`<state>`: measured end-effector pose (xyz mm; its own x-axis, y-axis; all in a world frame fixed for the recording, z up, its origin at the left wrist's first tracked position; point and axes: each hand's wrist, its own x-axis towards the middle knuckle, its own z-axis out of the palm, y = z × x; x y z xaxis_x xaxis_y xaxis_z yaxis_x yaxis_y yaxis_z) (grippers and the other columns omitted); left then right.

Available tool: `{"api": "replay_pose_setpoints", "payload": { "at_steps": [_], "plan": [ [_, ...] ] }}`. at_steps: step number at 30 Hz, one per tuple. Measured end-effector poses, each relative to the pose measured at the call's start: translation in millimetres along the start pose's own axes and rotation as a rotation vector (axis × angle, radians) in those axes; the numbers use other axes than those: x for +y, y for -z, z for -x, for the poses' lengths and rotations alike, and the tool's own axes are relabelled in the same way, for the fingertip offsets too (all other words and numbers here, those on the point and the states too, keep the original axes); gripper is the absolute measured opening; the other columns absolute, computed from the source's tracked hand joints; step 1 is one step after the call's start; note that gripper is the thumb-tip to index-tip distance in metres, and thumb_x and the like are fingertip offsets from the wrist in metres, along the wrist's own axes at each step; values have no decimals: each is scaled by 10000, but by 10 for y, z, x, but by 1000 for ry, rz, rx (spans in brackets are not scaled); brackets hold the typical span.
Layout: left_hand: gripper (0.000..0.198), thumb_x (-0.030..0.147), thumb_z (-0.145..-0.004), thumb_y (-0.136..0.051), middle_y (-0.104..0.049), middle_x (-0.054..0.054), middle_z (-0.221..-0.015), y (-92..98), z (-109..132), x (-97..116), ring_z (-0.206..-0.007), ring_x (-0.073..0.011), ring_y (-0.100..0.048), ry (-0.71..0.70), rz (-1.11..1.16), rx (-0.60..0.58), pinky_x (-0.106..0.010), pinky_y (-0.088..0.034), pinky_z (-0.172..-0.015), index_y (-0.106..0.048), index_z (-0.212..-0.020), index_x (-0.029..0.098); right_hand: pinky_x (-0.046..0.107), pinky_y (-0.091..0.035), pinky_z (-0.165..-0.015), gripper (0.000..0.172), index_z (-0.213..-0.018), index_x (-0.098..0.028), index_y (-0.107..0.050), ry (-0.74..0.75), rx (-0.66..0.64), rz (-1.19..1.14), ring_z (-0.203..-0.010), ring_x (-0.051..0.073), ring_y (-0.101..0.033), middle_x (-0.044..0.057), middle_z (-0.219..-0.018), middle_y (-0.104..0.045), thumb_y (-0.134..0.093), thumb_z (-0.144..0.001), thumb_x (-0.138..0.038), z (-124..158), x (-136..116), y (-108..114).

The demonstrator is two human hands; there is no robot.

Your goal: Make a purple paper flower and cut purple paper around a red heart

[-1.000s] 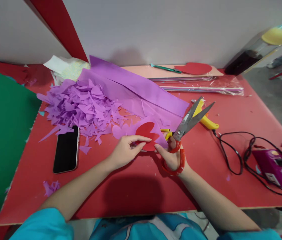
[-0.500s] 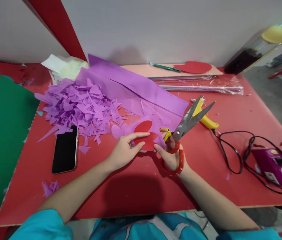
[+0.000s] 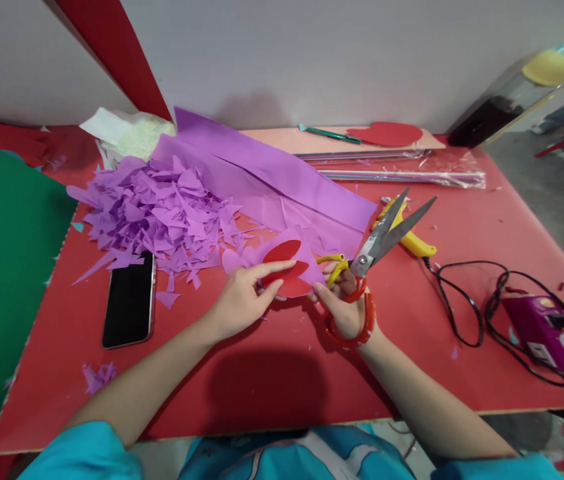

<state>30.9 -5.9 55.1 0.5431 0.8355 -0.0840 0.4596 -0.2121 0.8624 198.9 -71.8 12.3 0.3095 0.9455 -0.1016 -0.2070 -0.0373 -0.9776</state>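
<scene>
My left hand (image 3: 243, 297) is closed, pinching a red paper cutout (image 3: 296, 283) with rounded lobes against a piece of purple paper (image 3: 308, 252). Scissors (image 3: 363, 261) with red and yellow handles hang in my right hand (image 3: 343, 303), a red loop round the back of the hand. Their blades are spread and point away to the upper right. The right thumb presses the purple paper's right edge. To the left of the paper, small purple petal shapes (image 3: 232, 259) show in part. Some fingers of both hands are hidden under the paper.
Purple scraps (image 3: 152, 213) lie heaped at left, partly over a phone (image 3: 129, 300). Behind are purple sheets (image 3: 267, 177), a green cutter (image 3: 332, 135) and wrapped sticks (image 3: 402, 177). At right sit a yellow glue gun (image 3: 416, 243), a cabled purple box (image 3: 545, 333) and a drink bottle (image 3: 507, 110).
The purple paper and red cutout have tilted and shifted slightly left between my hands. My right hand has moved a little right with the scissors, and the thumb sits nearer the paper's corner.
</scene>
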Motion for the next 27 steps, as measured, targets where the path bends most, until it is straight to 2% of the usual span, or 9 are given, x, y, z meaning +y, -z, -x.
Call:
{"api": "replay_pose_setpoints", "payload": {
  "at_steps": [3, 6, 8, 10, 13, 19, 21, 23, 27],
  "plan": [
    [356, 146, -793, -531, -594, 38, -495, 50, 3, 32, -345, -36, -313, -47, -47, 36, -148, -266, -328, -651, -1125, 193, 314, -510, -536, 299, -871, -240, -466, -7, -5, 34, -512, 134, -564, -44, -635, -525, -679, -713, -376, -6, -2, 16],
    [348, 160, -792, -548, -707, -1, -707, 95, 12, 55, -347, -28, -350, -69, -35, 66, -153, -308, -330, -652, -1120, 213, 326, -513, -543, 290, -876, -245, -460, 3, -16, 79, -524, 145, -560, -40, -623, -526, -661, -726, -390, 0, -14, 9],
    [332, 199, -802, -561, -729, -33, -871, 115, 18, 63, -377, -37, -430, -69, -17, 67, -161, -370, -358, -650, -1122, 216, 330, -522, -553, 286, -877, -242, -459, 0, -14, 68, -546, 147, -565, -33, -647, -522, -648, -735, -404, 8, -17, -3],
    [325, 227, -811, -567, -727, -46, -928, 122, 22, 69, -404, -48, -479, -69, -20, 62, -170, -412, -393, -648, -1125, 215, 337, -532, -563, 283, -872, -241, -467, 0, 6, 39, -567, 144, -569, -16, -708, -525, -637, -738, -422, 15, -12, -15],
    [321, 209, -802, -585, -734, -28, -900, 108, 28, 80, -394, -42, -451, -90, -57, 55, -172, -418, -418, -653, -1116, 225, 349, -540, -571, 275, -860, -250, -486, 6, 16, 12, -596, 152, -577, 6, -787, -547, -660, -721, -411, 21, 3, -22],
    [315, 185, -799, -597, -734, -18, -930, 54, 38, 81, -396, -34, -423, -126, -78, 16, -169, -402, -428, -656, -1104, 229, 348, -543, -609, 246, -878, -240, -526, -4, -82, 39, -658, 175, -609, 21, -824, -614, -672, -720, -361, 47, -22, -43],
    [323, 176, -794, -603, -737, -4, -853, 48, 36, 71, -381, -30, -400, -132, -71, 20, -166, -400, -429, -653, -1109, 228, 334, -539, -602, 218, -877, -240, -541, 9, -80, 86, -661, 175, -608, 27, -836, -617, -659, -731, -352, 58, -45, -50],
    [326, 175, -788, -609, -712, 21, -694, 46, 33, 67, -371, -37, -402, -121, -66, 25, -164, -395, -423, -653, -1107, 227, 335, -540, -619, 203, -873, -238, -547, 29, -69, 133, -722, 192, -616, 41, -881, -616, -654, -733, -341, 61, -63, -51],
    [319, 202, -789, -612, -613, 41, -519, 50, 31, 81, -391, -72, -495, -58, -28, 10, -167, -389, -397, -653, -1105, 213, 364, -543, -685, 189, -868, -236, -542, 66, -60, 186, -839, 222, -611, 46, -901, -603, -645, -733, -318, 56, -71, -42]
  ]
}}
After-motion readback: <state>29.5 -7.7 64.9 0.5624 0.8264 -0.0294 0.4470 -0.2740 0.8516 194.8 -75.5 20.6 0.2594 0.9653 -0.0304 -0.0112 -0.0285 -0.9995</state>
